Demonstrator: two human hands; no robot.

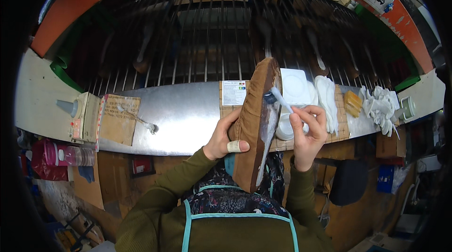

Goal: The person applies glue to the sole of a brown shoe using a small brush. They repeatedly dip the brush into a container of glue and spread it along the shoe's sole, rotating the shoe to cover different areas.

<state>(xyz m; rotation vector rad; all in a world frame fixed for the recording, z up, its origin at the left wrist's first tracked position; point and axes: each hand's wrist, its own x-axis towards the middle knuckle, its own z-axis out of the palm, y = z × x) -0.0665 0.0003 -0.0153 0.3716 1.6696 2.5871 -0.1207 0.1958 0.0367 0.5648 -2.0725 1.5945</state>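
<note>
**Brushing the underside of a shoe held at the worktop**

Head view. The brown shoe (249,115) stands on end, slightly tilted, over the near edge of the worktop (195,106), its underside facing your right. Your left grip (217,138) is clamped on the shoe, the taped thumb (233,146) lying across its near side. Your right grip (308,129) is closed on the pale handle of the brush (282,100), whose dark head appears to meet the upper part of the underside. A whitish film (268,132) shows below it. The white tub (284,132) sits on the right half of the worktop, with the folded cloth (326,103) farther right.

For an even coat, you would do best to hold the shoe steady, turn its underside toward the brush and draw light strokes along its length. Slow at the edge, lest the film stray onto the brown upper; keep your thumb off the coated face. The brush's load cannot be judged here.
</note>
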